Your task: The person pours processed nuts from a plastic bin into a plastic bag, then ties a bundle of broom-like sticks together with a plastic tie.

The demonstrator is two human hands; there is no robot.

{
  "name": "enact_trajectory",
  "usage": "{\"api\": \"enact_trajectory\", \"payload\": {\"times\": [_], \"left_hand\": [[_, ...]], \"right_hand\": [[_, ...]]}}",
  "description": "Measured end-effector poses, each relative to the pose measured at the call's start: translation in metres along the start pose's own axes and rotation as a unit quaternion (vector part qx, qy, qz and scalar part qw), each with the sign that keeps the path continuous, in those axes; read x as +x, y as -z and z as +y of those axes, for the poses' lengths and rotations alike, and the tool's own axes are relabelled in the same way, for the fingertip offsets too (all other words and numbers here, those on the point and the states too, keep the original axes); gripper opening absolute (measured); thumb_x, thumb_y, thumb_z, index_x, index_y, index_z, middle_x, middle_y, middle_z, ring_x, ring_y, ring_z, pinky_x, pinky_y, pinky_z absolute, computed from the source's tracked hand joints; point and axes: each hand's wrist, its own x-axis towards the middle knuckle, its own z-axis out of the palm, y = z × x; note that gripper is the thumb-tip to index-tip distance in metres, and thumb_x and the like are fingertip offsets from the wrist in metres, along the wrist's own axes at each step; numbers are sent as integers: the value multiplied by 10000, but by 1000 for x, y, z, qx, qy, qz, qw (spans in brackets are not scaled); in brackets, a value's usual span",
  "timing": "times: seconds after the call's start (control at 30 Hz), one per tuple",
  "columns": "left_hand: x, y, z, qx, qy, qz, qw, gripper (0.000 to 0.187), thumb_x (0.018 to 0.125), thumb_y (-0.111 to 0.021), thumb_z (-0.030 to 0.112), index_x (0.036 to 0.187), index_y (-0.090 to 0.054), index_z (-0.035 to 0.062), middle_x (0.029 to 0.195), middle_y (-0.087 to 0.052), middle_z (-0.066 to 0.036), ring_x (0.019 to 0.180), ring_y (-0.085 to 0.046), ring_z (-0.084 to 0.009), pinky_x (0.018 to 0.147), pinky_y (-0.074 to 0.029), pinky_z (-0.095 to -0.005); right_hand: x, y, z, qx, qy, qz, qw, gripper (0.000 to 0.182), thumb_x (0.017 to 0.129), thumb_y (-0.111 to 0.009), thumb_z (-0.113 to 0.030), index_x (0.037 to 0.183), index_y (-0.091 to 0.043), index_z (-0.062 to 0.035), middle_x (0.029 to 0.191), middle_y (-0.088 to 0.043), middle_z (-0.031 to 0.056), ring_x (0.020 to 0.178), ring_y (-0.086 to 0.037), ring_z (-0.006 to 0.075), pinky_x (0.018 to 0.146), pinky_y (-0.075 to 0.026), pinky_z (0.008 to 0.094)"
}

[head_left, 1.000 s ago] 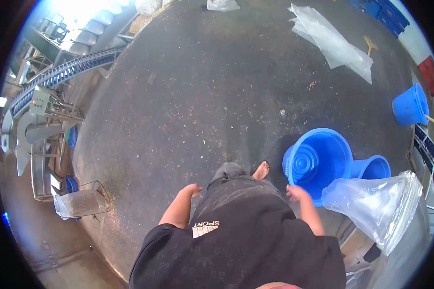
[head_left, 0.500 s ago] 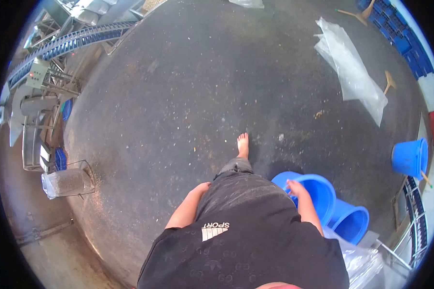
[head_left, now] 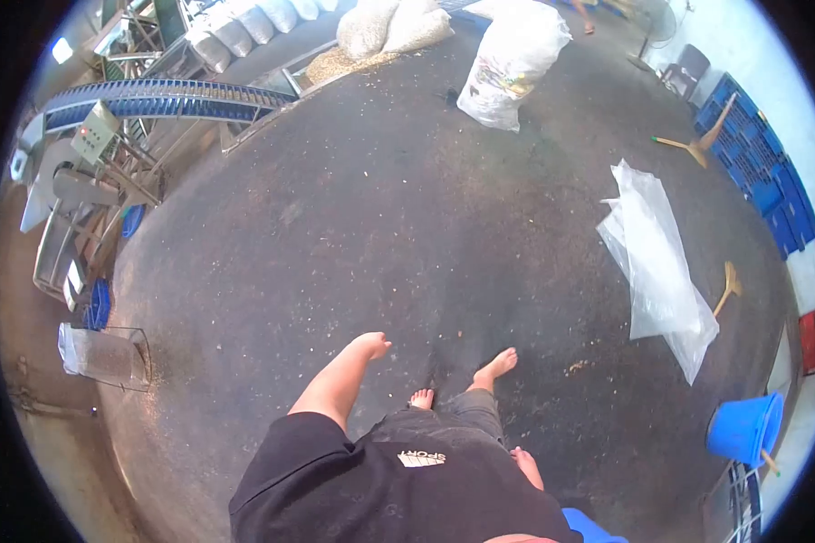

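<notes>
My left hand (head_left: 369, 345) is held out ahead of my body over the dark floor (head_left: 335, 235). Its fingers are loosely bent and slightly apart, with nothing seen in them. My right hand (head_left: 527, 468) hangs low beside my hip, partly covered by my shirt. Its visible fingers look relaxed, and no object shows in them. Just behind the right hand, the edge of a blue bucket (head_left: 590, 528) shows at the bottom of the view. My bare feet are on the floor, one in front of the other.
Clear plastic sheeting (head_left: 656, 262) lies to the right, near brooms (head_left: 727, 285) and another blue bucket (head_left: 743, 429). Ahead stands a full plastic bag (head_left: 512, 63). Full sacks (head_left: 367, 32) are behind it. A blue-slatted conveyor (head_left: 172, 98) and machinery line the left. Blue pallets (head_left: 756, 163) lean right.
My view has moved forward and tipped up, showing the bag and sacks. The blue buckets by my right hand have dropped mostly out of sight. My left hand has swung forward.
</notes>
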Motion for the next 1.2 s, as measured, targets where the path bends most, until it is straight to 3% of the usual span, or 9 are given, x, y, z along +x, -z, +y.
{"api": "enact_trajectory", "payload": {"times": [0.13, 0.4, 0.43, 0.57, 0.77, 1.0, 1.07, 1.1, 1.2], "left_hand": [[41, 32, 89, 140, -10, -86, 986, 502, 954, -502, 423, 1211, -612, 6, 1186, -651, -195, 1149, -590, -366, 976, -468, -448], [53, 104, 231, -108, -56, -87, 989, 474, 936, -530, 423, 1213, -608, 45, 1154, -665, -180, 1102, -618, -353, 919, -488, -441], [60, 110, 238, -122, -47, -35, 991, 461, 938, -526, 408, 1215, -604, 48, 1156, -663, -182, 1104, -617, -353, 920, -488, -438], [86, 125, 243, -156, -2, 44, 987, 452, 941, -510, 392, 1216, -599, 45, 1150, -662, -187, 1093, -622, -347, 912, -492, -435], [192, 105, 201, -122, 114, -171, 971, 486, 955, -514, 432, 1198, -593, 19, 992, -713, -119, 822, -703, -256, 744, -553, -424], [271, 188, 276, -187, 155, -187, 952, 512, 940, -543, 437, 1239, -585, 24, 1048, -712, -117, 874, -703, -248, 761, -557, -406], [305, 229, 310, -102, -3, -174, 979, 504, 943, -538, 435, 1225, -585, 20, 1035, -708, -138, 883, -697, -266, 777, -553, -401], [327, 255, 326, -169, 29, -196, 966, 510, 942, -530, 443, 1225, -591, 23, 1046, -696, -176, 950, -680, -308, 845, -532, -428], [387, 341, 374, 34, -19, -68, 997, 483, 948, -500, 411, 1178, -640, 10, 1161, -656, -212, 1130, -601, -373, 951, -476, -456]], "right_hand": [[22, 39, -85, -8, 37, -30, 999, 435, 972, -492, -454, 1114, -640, -71, 1052, -675, 117, 928, -652, 279, 739, -502, 397], [126, 182, -205, -118, -17, -38, 992, 434, 955, -495, -447, 1128, -672, -91, 1039, -689, 129, 947, -645, 244, 779, -493, 383], [197, 207, -179, -37, -71, -17, 997, 389, 977, -499, -441, 930, -627, -77, 767, -616, 32, 645, -575, 161, 525, -439, 329], [316, 299, -229, -84, 23, 69, 994, 408, 991, -470, -453, 886, -590, -77, 667, -555, 27, 467, -464, 143, 404, -344, 310], [336, 300, -383, 75, 49, 57, 994, 480, 960, -466, -545, 1164, -579, -125, 1034, -644, 45, 861, -619, 179, 666, -463, 362], [354, 273, -449, -119, 48, -34, 991, 432, 965, -491, -482, 1074, -621, -84, 904, -658, 75, 745, -632, 200, 619, -482, 362], [349, 289, -480, -126, 43, 1, 991, 445, 965, -491, -482, 1042, -635, -69, 901, -659, 87, 742, -642, 215, 607, -485, 363], [349, 298, -492, -121, 33, 18, 992, 452, 964, -491, -483, 1026, -641, -61, 899, -660, 93, 740, -647, 222, 601, -487, 364], [437, 329, -449, 7, -68, 51, 996, 472, 966, -482, -505, 1090, -620, -71, 972, -656, 94, 799, -652, 242, 651, -494, 384]]}}
